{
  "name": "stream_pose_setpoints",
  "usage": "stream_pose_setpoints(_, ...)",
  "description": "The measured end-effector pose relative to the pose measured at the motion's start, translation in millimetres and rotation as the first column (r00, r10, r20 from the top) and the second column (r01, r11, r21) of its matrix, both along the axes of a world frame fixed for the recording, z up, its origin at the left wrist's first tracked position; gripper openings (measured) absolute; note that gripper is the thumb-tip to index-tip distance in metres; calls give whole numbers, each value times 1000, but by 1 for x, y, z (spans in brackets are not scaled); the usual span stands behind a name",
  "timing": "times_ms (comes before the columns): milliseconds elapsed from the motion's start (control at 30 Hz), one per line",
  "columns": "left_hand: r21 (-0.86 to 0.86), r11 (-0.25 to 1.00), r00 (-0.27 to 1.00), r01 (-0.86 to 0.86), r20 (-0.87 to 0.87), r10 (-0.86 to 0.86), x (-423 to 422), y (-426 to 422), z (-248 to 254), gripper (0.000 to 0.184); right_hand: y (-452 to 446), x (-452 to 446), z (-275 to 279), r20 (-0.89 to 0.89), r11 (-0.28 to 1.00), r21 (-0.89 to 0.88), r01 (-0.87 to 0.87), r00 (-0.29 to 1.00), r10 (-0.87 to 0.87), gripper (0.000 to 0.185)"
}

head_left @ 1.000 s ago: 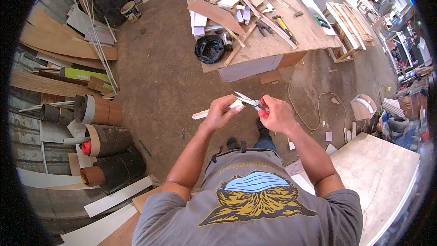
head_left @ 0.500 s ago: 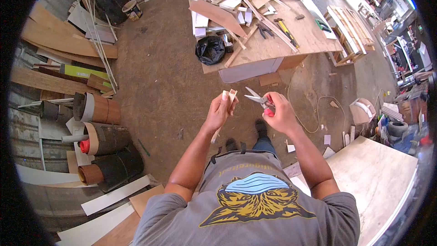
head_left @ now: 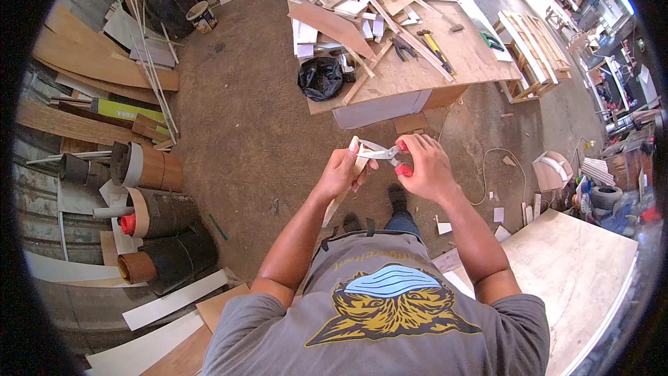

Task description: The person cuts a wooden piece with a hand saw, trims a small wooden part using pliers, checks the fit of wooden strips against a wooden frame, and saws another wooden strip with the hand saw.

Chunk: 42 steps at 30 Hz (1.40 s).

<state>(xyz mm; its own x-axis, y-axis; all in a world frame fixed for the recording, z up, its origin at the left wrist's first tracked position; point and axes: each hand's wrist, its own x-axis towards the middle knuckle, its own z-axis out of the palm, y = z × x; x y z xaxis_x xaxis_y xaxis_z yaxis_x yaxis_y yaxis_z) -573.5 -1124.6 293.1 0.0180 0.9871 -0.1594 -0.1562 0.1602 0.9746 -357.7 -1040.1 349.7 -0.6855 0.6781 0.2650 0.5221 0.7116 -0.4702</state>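
Note:
My left hand (head_left: pixel 344 170) is closed around a thin, pale wooden strip (head_left: pixel 335 209), which slants down toward my waist. In my right hand (head_left: pixel 428 168) are red-handled snips (head_left: pixel 387 155), gripped by their handles. Their blades are spread and reach across to the upper end of the strip, beside my left thumb. Whether the blades touch the strip or only lie around it, I cannot tell. My left fingers partly hide the strip's middle.
Ahead stands a wooden table (head_left: pixel 473 69) heaped with wood offcuts (head_left: pixel 348 0). On it lie a hammer (head_left: pixel 437 49), pliers (head_left: pixel 402 49) and a black plastic bag (head_left: pixel 321 78). Rolls of sheet material (head_left: pixel 170 212) lie at left; a pale board (head_left: pixel 577 264) is at right.
The snips in my right hand have moved left, bringing the blades from clear of the strip to its upper end. My left hand has shifted slightly right with the strip.

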Motion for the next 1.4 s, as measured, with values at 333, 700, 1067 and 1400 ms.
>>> stream_pose_setpoints(333, 42, 999, 999, -32, -8, 32, 1, 0, -11, 71, -7, -5, -1, 62, 999, -25, 28, 998, -26, 37)
stream_pose_setpoints(700, -28, 994, 994, -102, 31, 102, -3, 2, -11, 69, 7, 0, -18, -47, 983, -90, 161, 985, -166, 37)
stream_pose_setpoints(1067, -20, 997, 996, -77, -46, 76, -3, 6, -5, 70, 1, -7, 3, 94, 997, 54, 48, 994, -53, 37)
stream_pose_setpoints(1400, -59, 997, 996, -42, -85, 37, -6, 9, -7, 71, 2, -6, -3, 142, 996, -16, 93, 986, -89, 33)
